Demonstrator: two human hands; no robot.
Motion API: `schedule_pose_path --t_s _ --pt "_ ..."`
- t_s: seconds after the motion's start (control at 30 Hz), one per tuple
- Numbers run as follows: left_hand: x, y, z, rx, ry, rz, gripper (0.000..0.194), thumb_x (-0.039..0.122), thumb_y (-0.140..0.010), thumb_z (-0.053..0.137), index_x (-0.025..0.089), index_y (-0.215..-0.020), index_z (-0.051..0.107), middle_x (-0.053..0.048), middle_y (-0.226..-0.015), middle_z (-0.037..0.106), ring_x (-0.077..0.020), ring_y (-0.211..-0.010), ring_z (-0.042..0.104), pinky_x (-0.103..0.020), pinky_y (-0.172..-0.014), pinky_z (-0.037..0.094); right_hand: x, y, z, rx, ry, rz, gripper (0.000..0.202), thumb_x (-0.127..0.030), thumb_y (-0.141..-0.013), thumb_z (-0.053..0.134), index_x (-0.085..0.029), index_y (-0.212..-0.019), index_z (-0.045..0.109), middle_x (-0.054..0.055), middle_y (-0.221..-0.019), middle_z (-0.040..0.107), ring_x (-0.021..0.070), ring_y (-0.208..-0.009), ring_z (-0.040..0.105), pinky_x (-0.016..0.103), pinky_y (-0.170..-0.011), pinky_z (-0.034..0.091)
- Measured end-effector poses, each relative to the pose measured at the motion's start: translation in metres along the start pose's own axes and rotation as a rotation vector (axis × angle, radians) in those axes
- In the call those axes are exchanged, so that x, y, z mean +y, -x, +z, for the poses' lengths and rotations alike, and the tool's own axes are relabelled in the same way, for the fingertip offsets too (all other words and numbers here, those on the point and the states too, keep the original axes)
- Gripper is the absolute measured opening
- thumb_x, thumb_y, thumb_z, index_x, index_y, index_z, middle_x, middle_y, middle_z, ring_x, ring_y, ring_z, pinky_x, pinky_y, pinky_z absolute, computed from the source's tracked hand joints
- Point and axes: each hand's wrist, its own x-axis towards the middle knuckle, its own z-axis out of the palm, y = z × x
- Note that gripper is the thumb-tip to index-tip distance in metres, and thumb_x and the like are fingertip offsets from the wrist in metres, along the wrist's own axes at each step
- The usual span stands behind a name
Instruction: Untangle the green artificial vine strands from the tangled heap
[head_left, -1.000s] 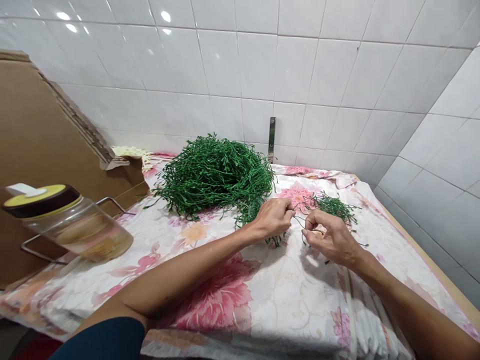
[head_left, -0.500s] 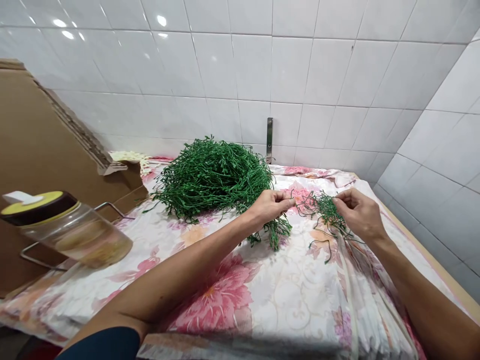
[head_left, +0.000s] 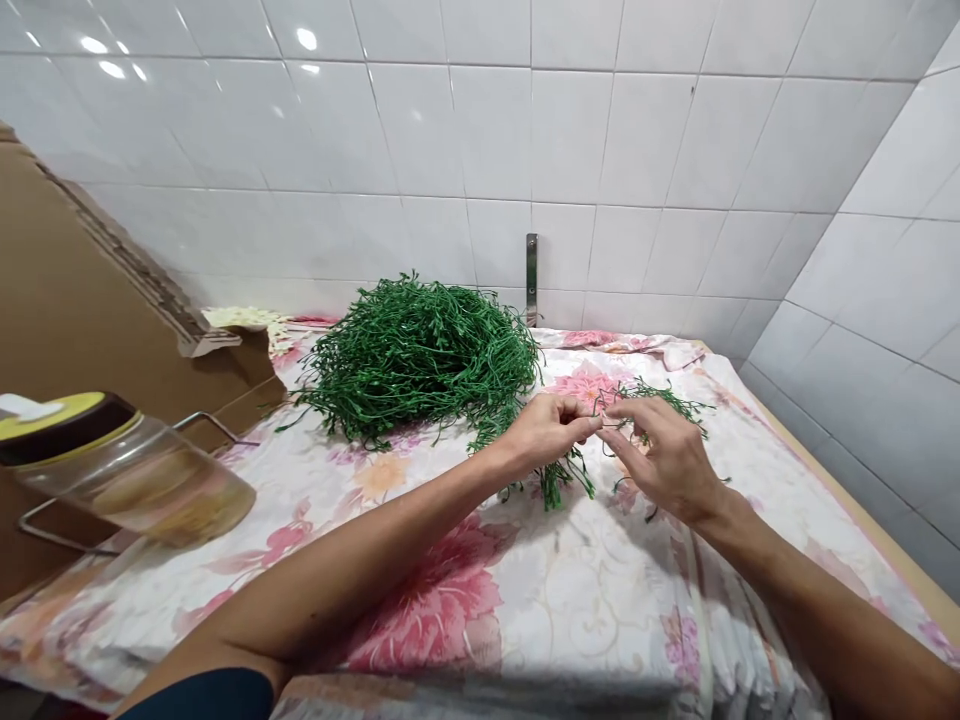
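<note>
"What are the hands doing at the cloth-covered table?"

"Above the floral cloth [head_left: 577, 590], the left hand [head_left: 553, 430] is pinching a thin green stem [head_left: 600, 417] between thumb and forefinger. The right hand [head_left: 664, 455] is reaching its thumb and forefinger to the same spot, slightly parted; whether they are gripping, I cannot tell."

"And the rest of the greenery?"

"A large green heap [head_left: 427, 355] is lying on the cloth beyond the left forearm, toward the tiled wall [head_left: 337, 120]. A small bunch [head_left: 556, 482] is showing just below the left hand, and a smaller pile [head_left: 679, 403] is spreading behind the right."

"What is standing around them?"

"On the left, a clear jar [head_left: 161, 485] with a yellow-and-dark lid [head_left: 67, 425] is leaning near brown cardboard [head_left: 90, 280]. A metal strip [head_left: 532, 280] is running upright against the wall behind the heap."
</note>
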Motion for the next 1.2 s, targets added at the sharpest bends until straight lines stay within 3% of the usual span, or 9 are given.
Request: schedule_pose_path --t_s 0.17,0.27,0.4,0.5,0.73,0.9,1.0,1.1,1.2 --pt "-0.001 0.001 0.003 0.029 -0.091 0.011 0.046 0.057 -0.079 0.069 0.016 -0.064 0.055 0.005 -0.058 0.042 -0.0084 -0.054 0.034 -0.024 -0.051 0.024 0.003 0.006 0.004 -0.135 -0.092 0.296 0.016 -0.034 -0.093 0.068 -0.021 -0.095 0.078 0.000 -0.069 0.067 0.0132 -0.057 0.051 0.029 -0.057 0.041" --pt "-0.003 0.001 0.003 0.051 -0.112 0.012 0.042 0.053 -0.081 0.067 0.016 -0.066 0.057 0.004 -0.059 0.043 -0.0089 -0.056 0.035 -0.024 -0.052 0.025 0.002 0.006 0.005 -0.138 -0.148 0.398 0.018 -0.036 -0.091 0.069 -0.021 -0.092 0.079 -0.002 -0.063 0.065 0.0113 -0.052 0.047 0.027 -0.054 0.037" --pt "-0.006 -0.001 0.003 0.064 -0.150 0.036 0.034 0.044 -0.083 0.063 0.015 -0.067 0.058 0.004 -0.060 0.043 -0.0092 -0.057 0.036 -0.024 -0.053 0.026 0.001 0.007 0.009 -0.101 -0.181 0.429 0.013 -0.031 -0.089 0.070 -0.020 -0.086 0.077 -0.003 -0.062 0.065 0.0107 -0.051 0.046 0.027 -0.053 0.036" --pt "-0.007 0.000 0.005 0.085 -0.164 0.050 0.031 0.042 -0.083 0.063 0.015 -0.069 0.060 0.003 -0.062 0.047 -0.0093 -0.057 0.038 -0.024 -0.054 0.028 0.001 0.010 0.014 -0.043 -0.158 0.385 0.010 -0.026 -0.088 0.069 -0.020 -0.082 0.073 -0.002 -0.066 0.066 0.0112 -0.053 0.048 0.027 -0.056 0.038" --pt "0.000 0.009 0.011 0.189 -0.286 0.119 0.027 0.039 -0.085 0.061 0.015 -0.072 0.061 0.003 -0.064 0.051 -0.0104 -0.060 0.041 -0.024 -0.056 0.030 0.009 0.017 0.024 0.066 0.021 0.060 0.010 -0.015 -0.090 0.058 -0.021 -0.083 0.060 0.003 -0.078 0.065 0.0180 -0.075 0.059 0.031 -0.072 0.045" --pt "0.000 0.007 0.012 0.200 -0.243 0.117 0.025 0.035 -0.083 0.062 0.016 -0.068 0.056 0.003 -0.063 0.048 -0.0103 -0.061 0.041 -0.024 -0.057 0.031 0.003 0.011 0.020 0.002 0.128 -0.082 0.012 -0.012 -0.092 0.054 -0.021 -0.086 0.058 0.006 -0.081 0.065 0.0209 -0.079 0.060 0.034 -0.076 0.048" --pt "-0.004 0.000 0.003 0.314 -0.325 0.150 0.024 0.033 -0.085 0.061 0.015 -0.069 0.059 0.003 -0.063 0.050 -0.0103 -0.061 0.043 -0.023 -0.058 0.032 -0.004 0.010 0.019 -0.070 0.155 -0.174 0.015 -0.009 -0.091 0.052 -0.021 -0.083 0.058 0.005 -0.078 0.064 0.0204 -0.077 0.059 0.034 -0.075 0.049" --pt "-0.005 -0.006 -0.011 0.376 -0.305 0.139 0.028 0.039 -0.085 0.064 0.015 -0.072 0.064 0.003 -0.060 0.050 -0.0095 -0.057 0.042 -0.023 -0.055 0.031 -0.006 0.011 0.019 -0.144 0.133 -0.176 0.016 -0.009 -0.093 0.052 -0.020 -0.085 0.060 0.005 -0.080 0.066 0.0192 -0.078 0.061 0.032 -0.074 0.050" --pt "0.000 -0.008 -0.020 0.263 -0.122 0.067 0.033 0.045 -0.083 0.070 0.014 -0.073 0.066 0.002 -0.061 0.056 -0.0094 -0.054 0.048 -0.022 -0.053 0.036 0.009 0.011 0.011 -0.146 0.170 -0.049 0.013 -0.016 -0.099 0.053 -0.019 -0.094 0.065 0.007 -0.087 0.069 0.0183 -0.079 0.065 0.031 -0.073 0.051"
